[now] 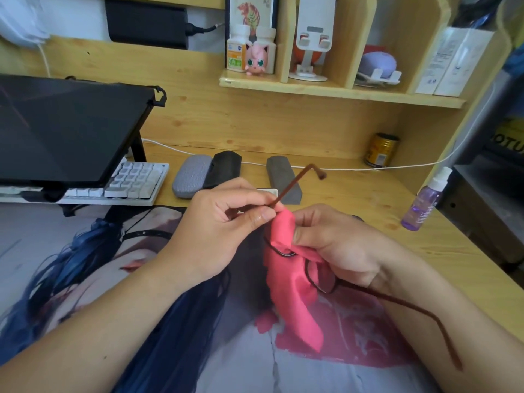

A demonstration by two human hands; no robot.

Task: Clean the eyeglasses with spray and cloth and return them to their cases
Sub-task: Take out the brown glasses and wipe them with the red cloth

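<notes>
A pair of thin, dark-rimmed eyeglasses with brown temple arms [317,280] is shown held above a printed desk mat [85,279], in front of the wooden desk [354,194]. The left hand [224,222] is closed in a pinch on the base of one temple arm, which projects up and away toward the back of the desk; this grip appears intended to steady the frame while the lens is worked. The right hand [337,242] is closed around a pink cleaning cloth [286,268], which is folded over one lens between thumb and fingers, so that both faces of the lens can probably be rubbed at once. The loose end of the cloth hangs down toward the mat. The second lens is seen bare below the right hand, and the other temple arm trails toward the lower right. A purple spray bottle with a white nozzle [425,202] is left standing at the right edge of the desk, well apart from both hands. Three cases are laid in a row behind the hands: a light grey textured hard case [190,177], a black case [224,168] touching it, and a dark grey case [283,177] set somewhat apart; all seem closed. A white keyboard [133,182] and a tilted dark screen [65,126] are seen at the left. The step is judged to be wiping, with casing not yet begun.
</notes>
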